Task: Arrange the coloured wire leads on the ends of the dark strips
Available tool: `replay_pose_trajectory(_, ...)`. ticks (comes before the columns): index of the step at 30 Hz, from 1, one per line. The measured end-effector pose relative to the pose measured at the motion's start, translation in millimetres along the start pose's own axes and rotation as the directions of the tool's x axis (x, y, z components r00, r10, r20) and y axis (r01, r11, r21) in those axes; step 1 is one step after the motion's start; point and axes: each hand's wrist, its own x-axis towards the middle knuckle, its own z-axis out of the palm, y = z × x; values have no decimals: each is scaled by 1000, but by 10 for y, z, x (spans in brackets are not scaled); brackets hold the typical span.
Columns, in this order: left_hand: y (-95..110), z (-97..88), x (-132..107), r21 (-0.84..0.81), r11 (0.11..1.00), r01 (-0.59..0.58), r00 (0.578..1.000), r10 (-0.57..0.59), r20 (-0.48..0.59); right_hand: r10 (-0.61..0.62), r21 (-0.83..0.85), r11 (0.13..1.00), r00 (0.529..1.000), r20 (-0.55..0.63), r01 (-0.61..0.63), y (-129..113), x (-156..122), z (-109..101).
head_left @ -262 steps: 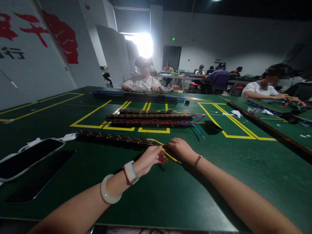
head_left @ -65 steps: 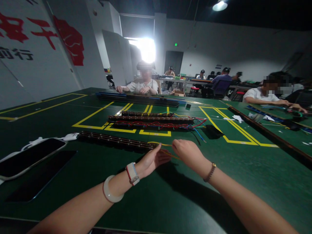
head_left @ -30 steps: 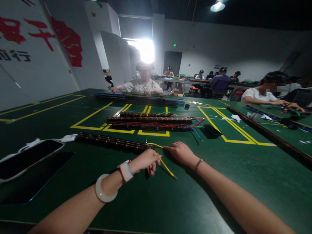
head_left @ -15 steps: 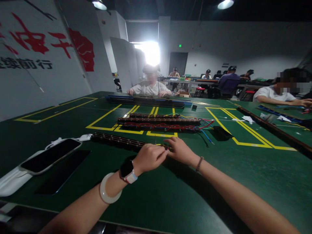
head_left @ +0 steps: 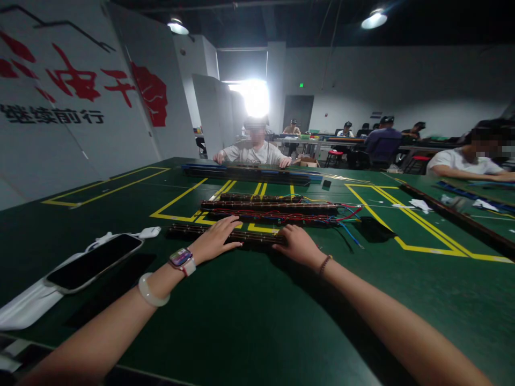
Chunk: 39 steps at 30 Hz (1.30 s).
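If pressed unevenly, the near dark strip point(head_left: 259, 237) could swivel or slide on the green table point(head_left: 249, 316), since no clamp shows on it; shoved farther, it could knock the wired strips point(head_left: 265, 206) lying just beyond. The loose blue wire point(head_left: 351, 236) at their right end might snag a straying finger. The left hand point(head_left: 212, 240) lies over the near strip, fingers loosely spread, thumb apart, not visibly gripping. The right hand point(head_left: 298, 245) bends its fingers over the strip's right end; whether they pinch it, 1 cannot tell.
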Motion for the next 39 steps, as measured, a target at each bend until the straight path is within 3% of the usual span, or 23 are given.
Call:
replay_pose_trajectory(5, -254, 185, 358, 99, 993, -59, 997, 54, 52, 66, -66, 996, 997, -29, -68, 550, 108, 27)
replay_pose_trajectory(11, -417, 357, 771, 134, 984, -119, 991, 109, 83, 126, 89, 989, 986, -106, -117, 1065, 427, -158)
replay_pose_trajectory(16, -502, 380, 896, 115, 989, -97, 991, 85, 105, 162, 19, 987, 986, 42, -163, 1331, 936, -174)
replay_pose_trajectory(21, -518, 363, 894, 86, 995, -55, 991, 44, 124, 77, 14, 997, 989, 127, -79, 1389, 1371, 65)
replay_pose_trajectory(25, -517, 365, 888, 67, 998, -9, 992, 0, 130, 23, 4, 1000, 984, 179, -24, 1363, 1568, 249)
replay_pose_trajectory(31, -504, 390, 905, 0, 1000, 4, 992, -4, 124, 44, -38, 999, 979, 200, -37, 1384, 1613, 365)
replay_pose_trajectory(39, -446, 419, 961, -31, 999, 15, 993, -11, 118, 41, -101, 995, 978, 206, -20, 1343, 1544, 331)
